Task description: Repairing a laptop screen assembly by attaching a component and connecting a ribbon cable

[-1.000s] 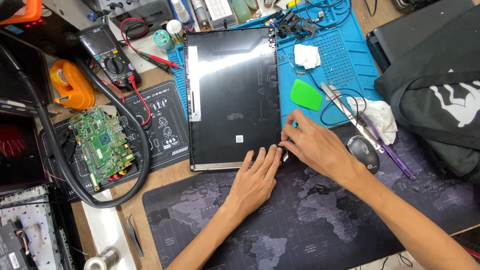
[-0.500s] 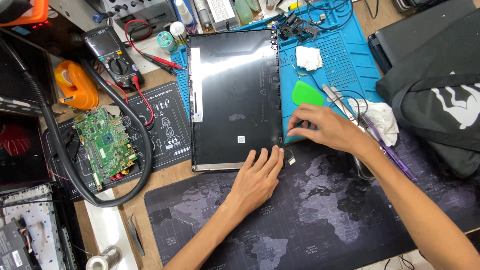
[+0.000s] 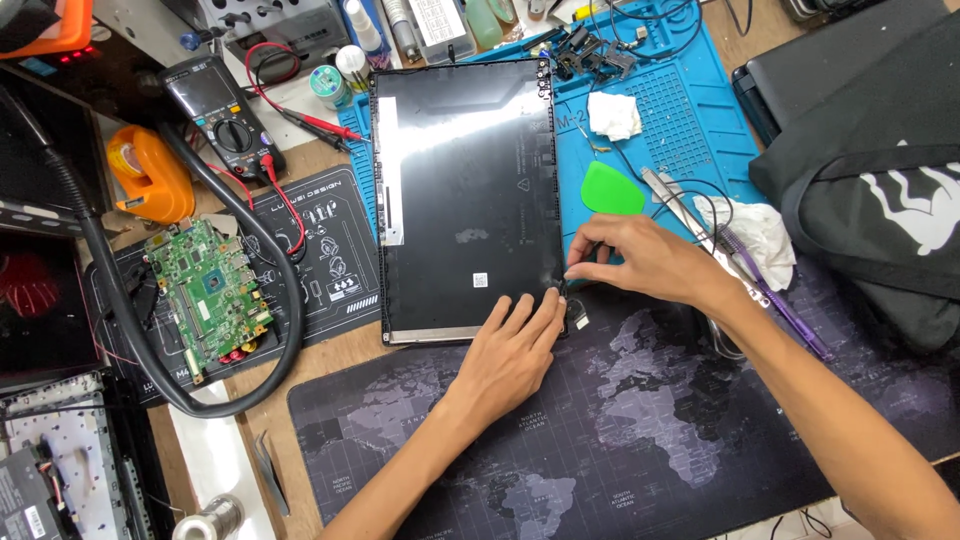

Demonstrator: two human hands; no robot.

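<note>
- A dark display panel (image 3: 465, 195) lay face-down in the upper middle of the frame, its long axis running from top to bottom, partly on the blue work mat (image 3: 690, 130) and partly on the desk (image 3: 330, 365).
- The left hand (image 3: 510, 355) rested flat, fingers spread, on the panel's lower right corner, pressing it down and gripping nothing.
- The right hand (image 3: 635, 260) sat just right of that same corner, thumb and forefinger pinched narrow at the panel's right edge; whether they held something small could not be told.
- The panel's edge lay to the left of the right hand, which was the nearer one to it; most of the panel stretched up and away from both hands.
- A green pry pick (image 3: 610, 190) lay just above the right hand, untouched.
- A green circuit board (image 3: 205, 290) and a multimeter (image 3: 215, 105) sat well apart at the left.
</note>
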